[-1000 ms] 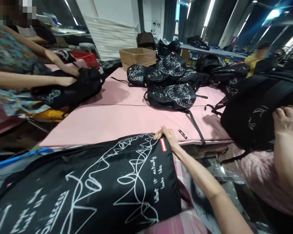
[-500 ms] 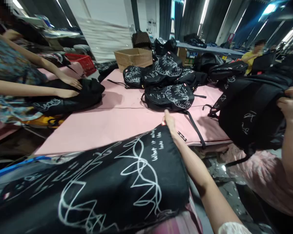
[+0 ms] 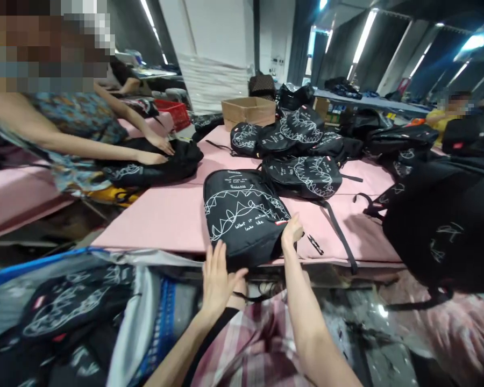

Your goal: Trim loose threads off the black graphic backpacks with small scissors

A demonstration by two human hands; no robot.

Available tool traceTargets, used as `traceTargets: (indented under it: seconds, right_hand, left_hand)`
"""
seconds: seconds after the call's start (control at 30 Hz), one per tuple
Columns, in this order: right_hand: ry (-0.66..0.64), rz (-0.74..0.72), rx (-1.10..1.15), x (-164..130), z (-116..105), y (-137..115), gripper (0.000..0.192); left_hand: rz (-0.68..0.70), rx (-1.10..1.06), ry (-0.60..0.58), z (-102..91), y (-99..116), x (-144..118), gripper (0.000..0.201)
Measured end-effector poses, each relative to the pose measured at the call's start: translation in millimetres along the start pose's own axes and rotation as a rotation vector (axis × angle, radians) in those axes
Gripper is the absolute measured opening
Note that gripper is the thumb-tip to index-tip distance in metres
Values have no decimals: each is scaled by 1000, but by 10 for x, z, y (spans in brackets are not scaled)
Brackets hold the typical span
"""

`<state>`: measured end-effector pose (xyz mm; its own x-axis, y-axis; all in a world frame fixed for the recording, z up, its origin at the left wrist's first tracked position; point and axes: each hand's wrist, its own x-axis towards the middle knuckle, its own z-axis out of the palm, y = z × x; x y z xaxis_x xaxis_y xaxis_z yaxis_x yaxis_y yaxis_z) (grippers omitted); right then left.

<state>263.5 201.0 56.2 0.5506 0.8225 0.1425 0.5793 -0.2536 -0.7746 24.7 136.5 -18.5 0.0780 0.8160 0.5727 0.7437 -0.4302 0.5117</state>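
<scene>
Head view: a black backpack (image 3: 246,217) printed with white scribbles lies flat on the pink desk (image 3: 165,215), its near end right at the desk's edge at 6 o'clock; the left hand (image 3: 218,279) rests open and flat against that near end, grip on nothing, while the right hand (image 3: 292,232) curls loosely on the bag's corner at 3 o'clock, beside small black snips (image 3: 315,243). Being so close to the edge, the backpack could, I'd say, slide off toward the bin of bags (image 3: 64,312) at 8 o'clock, or the right wrist could knock the snips to the floor.

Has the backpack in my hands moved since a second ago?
Yes. The backpack went from my lap forward onto the pink table, nearer the scissors.
</scene>
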Motion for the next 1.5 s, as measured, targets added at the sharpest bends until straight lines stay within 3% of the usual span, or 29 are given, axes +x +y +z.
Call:
traceTargets:
  seconds: [0.1,0.27,0.33,0.47,0.57,0.67,0.77,0.87,1.07,1.2,1.33,1.5]
  right_hand:
    - [-23,-63,-71,-117,88,40,32]
    - [8,-155,-114,-259,36,151,29]
    - [-33,-353,-153,-333,41,186,25]
    - [-179,-975,-352,-386,89,114,38]
    - [-145,-1128,-470,-311,-4,-103,35]
    - [-120,-1313,-537,-243,-297,-370,8]
    - [-17,-1463,-502,-222,-600,-575,23]
    - [72,-1446,-494,-182,-669,-668,25]
    - [13,-1405,-554,-76,-363,-703,30]
    - [-4,-1366,-580,-6,-304,-720,34]
    - [-65,-1217,-646,54,-126,-515,28]
    - [-117,-1054,-706,-30,444,-12,21]
  left_hand:
    - [42,68,71,66,-122,86,55]
    - [52,29,203,60,-311,153,41]
    - [139,31,155,34,-360,184,31]
    - [307,41,80,-67,-327,399,26]
    - [463,99,63,-335,-86,740,26]
    - [719,191,38,-795,269,1116,22]
    - [871,232,-1,-1195,492,1380,15]
    - [872,274,4,-1298,460,1492,10]
    - [773,388,-5,-1124,132,1474,16]
    - [665,355,4,-1060,-57,1426,17]
    - [388,241,5,-852,-469,1299,18]
    - [178,213,-40,-570,-1155,981,20]
